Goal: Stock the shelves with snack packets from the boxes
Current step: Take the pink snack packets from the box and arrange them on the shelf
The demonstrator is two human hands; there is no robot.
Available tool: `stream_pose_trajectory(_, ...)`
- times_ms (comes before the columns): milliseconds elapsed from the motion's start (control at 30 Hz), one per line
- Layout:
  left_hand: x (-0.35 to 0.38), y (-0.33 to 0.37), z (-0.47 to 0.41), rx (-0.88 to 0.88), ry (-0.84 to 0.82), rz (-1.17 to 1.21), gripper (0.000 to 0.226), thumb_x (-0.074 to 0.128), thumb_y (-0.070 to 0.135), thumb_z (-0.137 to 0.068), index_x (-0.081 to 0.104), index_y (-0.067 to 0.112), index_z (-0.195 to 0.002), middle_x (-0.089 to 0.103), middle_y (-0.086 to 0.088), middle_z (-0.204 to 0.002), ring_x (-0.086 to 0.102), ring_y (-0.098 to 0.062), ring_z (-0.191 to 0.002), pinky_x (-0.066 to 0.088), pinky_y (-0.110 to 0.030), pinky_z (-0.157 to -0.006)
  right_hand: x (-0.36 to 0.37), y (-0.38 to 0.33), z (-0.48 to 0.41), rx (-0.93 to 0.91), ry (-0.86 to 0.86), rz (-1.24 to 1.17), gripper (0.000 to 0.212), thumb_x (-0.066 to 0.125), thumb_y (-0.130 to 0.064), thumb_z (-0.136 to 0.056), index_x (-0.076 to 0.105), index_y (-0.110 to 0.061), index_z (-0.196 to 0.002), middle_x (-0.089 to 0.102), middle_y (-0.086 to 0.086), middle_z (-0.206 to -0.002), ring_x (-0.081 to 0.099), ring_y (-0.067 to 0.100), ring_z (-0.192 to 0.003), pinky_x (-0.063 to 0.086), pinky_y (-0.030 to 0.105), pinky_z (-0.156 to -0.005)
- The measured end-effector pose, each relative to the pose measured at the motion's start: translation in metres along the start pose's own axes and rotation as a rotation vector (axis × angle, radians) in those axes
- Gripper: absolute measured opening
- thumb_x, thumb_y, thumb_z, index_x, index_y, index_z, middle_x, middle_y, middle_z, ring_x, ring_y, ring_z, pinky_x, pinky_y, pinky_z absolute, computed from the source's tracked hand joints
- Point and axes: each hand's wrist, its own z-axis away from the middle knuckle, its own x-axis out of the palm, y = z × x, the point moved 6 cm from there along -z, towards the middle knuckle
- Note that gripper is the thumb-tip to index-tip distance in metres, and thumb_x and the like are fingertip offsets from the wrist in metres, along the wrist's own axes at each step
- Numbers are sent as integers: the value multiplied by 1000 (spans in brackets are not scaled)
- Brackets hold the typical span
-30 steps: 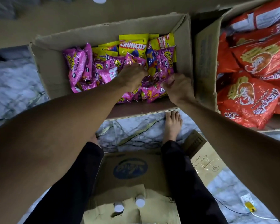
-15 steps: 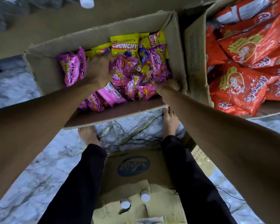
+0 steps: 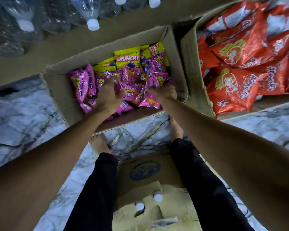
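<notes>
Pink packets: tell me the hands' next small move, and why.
Probably press both hands together and lift a bunch: the left hand lies spread on the pink packets, the right hand meets them from the other side, both inside the box.

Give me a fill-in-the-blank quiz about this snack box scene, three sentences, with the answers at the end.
1. The packets under the left hand and right hand in the middle box are ____.
2. The big yellow packet at the far side of that box reads ____.
3. The plastic bottles beyond the box have ____ caps.

Missing words: pink; CRUNCHY; white.
</notes>
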Motion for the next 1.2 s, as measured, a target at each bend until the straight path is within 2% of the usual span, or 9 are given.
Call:
stream_pose_trajectory(200,-37,25,58,-169,-3,78,35,65,29,-95,58,1,-115,62,-11,-101,56,-26,-92,43,-34,-80,-22,-15,76,-137,-109,151,64,79,-62,-73,56,-14,-108,56,4,-98,53,16,-84,44,19,-58)
stream_pose_trajectory(333,-69,50,104,-265,-1,264,33,64,28,-96,54,14,-124,62,-3,-93,61,-17,-87,40,-28,-78,-51,-20,139,-221,-187,82,97,83,-49,-75,36,-9,-150,55,8,-136,55,22,-120,45,17,-79)
stream_pose_trajectory(433,-98,75,143,-294,-20,349,30,67,23,-95,55,12,-121,55,2,-82,58,-12,-74,50,-32,-75,-82,-28,193,-250,-165,76,92,80,-51,-77,39,-6,-146,53,6,-118,50,20,-106,46,17,-67)
stream_pose_trajectory(733,-211,177,259,-200,76,483,32,62,14,-96,56,43,-109,55,5,-128,63,-18,-97,58,-51,-85,-168,-63,386,-331,-299,14,77,64,-55,-90,39,-15,-150,59,10,-136,56,29,-125,46,41,-103)
stream_pose_trajectory(800,-238,200,282,-192,74,484,24,60,13,-97,56,33,-111,52,4,-129,59,-19,-80,58,-55,-77,-186,-65,418,-318,-330,-1,43,60,-48,-96,60,-14,-122,74,11,-93,71,17,-88,49,42,-85)
stream_pose_trajectory(900,-268,217,315,-232,59,499,25,62,19,-97,56,31,-117,52,-1,-133,60,-22,-77,58,-56,-75,-201,-70,457,-314,-372,-67,24,56,-37,-100,51,-22,-82,38,-10,-40,33,5,-35,27,31,-55)
stream_pose_trajectory(1033,-294,225,343,-244,81,592,26,70,26,-88,61,29,-113,62,-5,-121,67,-31,-93,56,-46,-86,-221,-83,504,-432,-288,-21,16,57,-42,-98,50,-28,-94,52,1,-73,48,12,-67,39,37,-78)
stream_pose_trajectory(1100,-308,232,357,-240,87,657,15,68,21,-90,64,33,-99,66,-9,-120,69,-34,-96,57,-50,-87,-226,-89,518,-523,-293,74,50,55,-55,-93,53,-21,-130,64,5,-116,59,19,-100,42,40,-97)
stream_pose_trajectory(1200,-332,244,372,-191,117,668,13,73,25,-87,65,33,-92,71,-11,-109,68,-28,-99,53,-48,-95,-234,-107,543,-640,-325,174,85,53,-63,-93,21,-19,-158,29,-1,-159,38,19,-138,31,42,-118)
